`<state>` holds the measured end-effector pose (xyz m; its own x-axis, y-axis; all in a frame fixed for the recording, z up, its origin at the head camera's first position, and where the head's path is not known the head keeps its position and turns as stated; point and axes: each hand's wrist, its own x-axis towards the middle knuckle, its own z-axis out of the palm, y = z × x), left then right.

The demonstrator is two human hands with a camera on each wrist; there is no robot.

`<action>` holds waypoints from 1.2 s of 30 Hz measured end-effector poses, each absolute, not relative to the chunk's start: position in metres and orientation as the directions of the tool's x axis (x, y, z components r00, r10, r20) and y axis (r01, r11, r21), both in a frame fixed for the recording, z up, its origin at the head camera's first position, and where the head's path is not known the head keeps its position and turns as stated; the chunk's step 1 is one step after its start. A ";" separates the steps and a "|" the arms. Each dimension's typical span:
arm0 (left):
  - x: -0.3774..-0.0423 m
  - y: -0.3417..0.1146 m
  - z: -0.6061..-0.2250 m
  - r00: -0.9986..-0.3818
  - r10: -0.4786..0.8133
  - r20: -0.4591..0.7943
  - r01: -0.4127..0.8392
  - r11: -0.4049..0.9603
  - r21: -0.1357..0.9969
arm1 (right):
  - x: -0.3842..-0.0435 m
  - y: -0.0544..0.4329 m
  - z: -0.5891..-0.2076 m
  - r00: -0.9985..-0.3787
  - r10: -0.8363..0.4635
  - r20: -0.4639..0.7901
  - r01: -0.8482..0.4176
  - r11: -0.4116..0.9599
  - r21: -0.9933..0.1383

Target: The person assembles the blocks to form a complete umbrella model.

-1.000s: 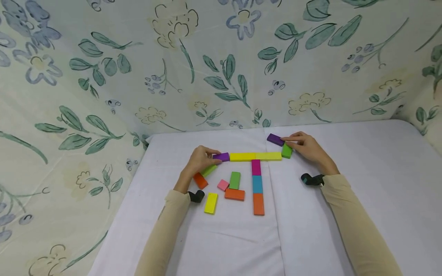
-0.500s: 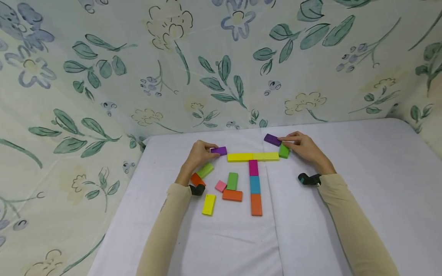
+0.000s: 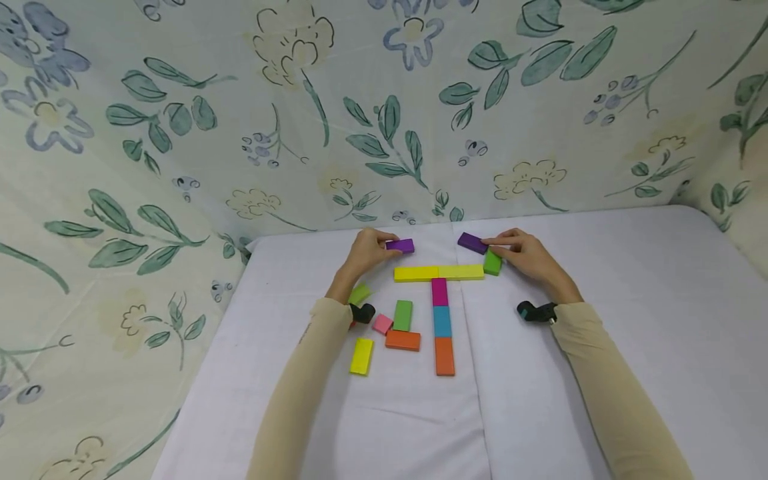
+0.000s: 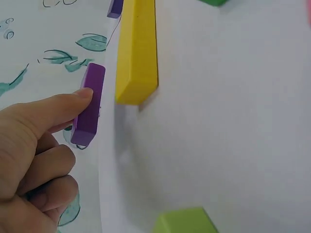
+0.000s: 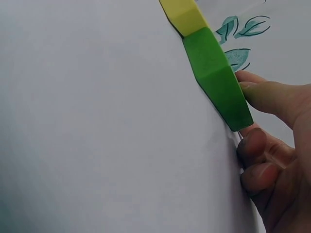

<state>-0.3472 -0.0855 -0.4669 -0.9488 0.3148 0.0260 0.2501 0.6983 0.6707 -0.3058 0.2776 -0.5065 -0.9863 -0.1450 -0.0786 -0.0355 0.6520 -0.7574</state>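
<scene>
My left hand (image 3: pixel 366 257) pinches a purple block (image 3: pixel 405 247) between thumb and fingers. In the left wrist view that purple block (image 4: pixel 90 107) is beside the end of a yellow block (image 4: pixel 137 53), apart from it. At the right, my right hand (image 3: pixel 537 261) has thumb and index finger at the near end of a dark purple block (image 3: pixel 472 243), seemingly pinching it. A green block (image 3: pixel 493 263) lies just under those fingertips, against the end of the yellow row (image 3: pixel 461 272). The right wrist view hides the dark purple block behind the green block (image 5: pixel 214 73).
Below the yellow row runs a column of magenta (image 3: pixel 439 292), blue (image 3: pixel 442 322) and orange (image 3: pixel 445 357) blocks. Left of it lie loose pink (image 3: pixel 383 325), green (image 3: pixel 403 315), orange (image 3: pixel 403 341) and yellow (image 3: pixel 361 357) blocks. My left wrist partly covers a lime block (image 3: pixel 360 293).
My left hand has lifted the purple block away from the left end of the yellow row and carried it toward the back and right. The right hand stays at the dark purple block.
</scene>
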 end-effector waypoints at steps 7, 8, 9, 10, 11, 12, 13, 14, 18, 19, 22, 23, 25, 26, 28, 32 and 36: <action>-0.360 -0.050 -0.463 -0.944 0.330 0.009 0.257 0.717 0.648 | -0.305 0.279 -0.507 -0.987 -0.148 -0.064 -0.048 0.647 -0.761; -0.361 -0.045 -0.462 -0.944 0.329 0.009 0.258 0.724 0.639 | -0.305 0.279 -0.507 -0.987 -0.148 -0.060 -0.051 0.647 -0.761; -0.362 -0.041 -0.462 -0.945 0.327 0.009 0.259 0.731 0.631 | -0.305 0.278 -0.506 -0.988 -0.147 -0.057 -0.053 0.647 -0.761; -0.363 -0.037 -0.462 -0.945 0.327 0.007 0.260 0.736 0.625 | -0.305 0.278 -0.506 -0.988 -0.146 -0.055 -0.053 0.646 -0.762; -0.363 -0.033 -0.461 -0.946 0.325 0.002 0.256 0.742 0.620 | -0.304 0.278 -0.506 -0.988 -0.146 -0.053 -0.054 0.643 -0.764; -0.364 -0.030 -0.461 -0.947 0.323 -0.007 0.250 0.747 0.617 | -0.304 0.277 -0.505 -0.988 -0.146 -0.052 -0.054 0.642 -0.765; -0.364 -0.027 -0.461 -0.947 0.321 -0.011 0.247 0.750 0.613 | -0.304 0.277 -0.505 -0.988 -0.147 -0.051 -0.055 0.639 -0.767; -0.365 -0.024 -0.461 -0.948 0.319 -0.012 0.246 0.754 0.609 | -0.304 0.276 -0.504 -0.988 -0.147 -0.051 -0.055 0.637 -0.768; -0.368 -0.011 -0.463 -0.953 0.300 -0.032 0.219 0.759 0.613 | -0.304 0.276 -0.504 -0.988 -0.149 -0.052 -0.056 0.636 -0.769; -0.368 -0.008 -0.464 -0.954 0.297 -0.030 0.219 0.764 0.607 | -0.304 0.276 -0.504 -0.988 -0.149 -0.051 -0.056 0.636 -0.769; -0.369 0.000 -0.467 -0.956 0.291 -0.027 0.214 0.760 0.613 | -0.304 0.277 -0.504 -0.988 -0.145 -0.044 -0.059 0.636 -0.769; -0.369 0.002 -0.468 -0.957 0.290 -0.024 0.215 0.760 0.614 | -0.304 0.278 -0.505 -0.988 -0.146 -0.042 -0.061 0.637 -0.769; -0.369 0.005 -0.469 -0.957 0.290 -0.023 0.215 0.759 0.615 | -0.304 0.278 -0.505 -0.988 -0.146 -0.042 -0.062 0.638 -0.768; -0.368 0.006 -0.470 -0.957 0.289 -0.029 0.210 0.757 0.619 | -0.304 0.277 -0.505 -0.988 -0.146 -0.043 -0.061 0.637 -0.768; -0.367 0.007 -0.471 -0.955 0.295 -0.034 0.214 0.762 0.611 | -0.304 0.277 -0.505 -0.988 -0.145 -0.048 -0.056 0.638 -0.768; -0.363 0.004 -0.472 -0.952 0.302 -0.051 0.217 0.782 0.584 | -0.303 0.277 -0.505 -0.989 -0.141 -0.054 -0.049 0.635 -0.771; -0.360 -0.002 -0.471 -0.956 0.291 -0.033 0.224 0.799 0.558 | -0.302 0.278 -0.506 -0.989 -0.142 -0.052 -0.051 0.634 -0.771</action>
<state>-0.3604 -0.0019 -0.4711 -0.9561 0.2914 -0.0325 0.2245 0.7989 0.5580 -0.3023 0.2782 -0.5056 -0.9885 -0.1419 -0.0518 -0.0507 0.6344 -0.7714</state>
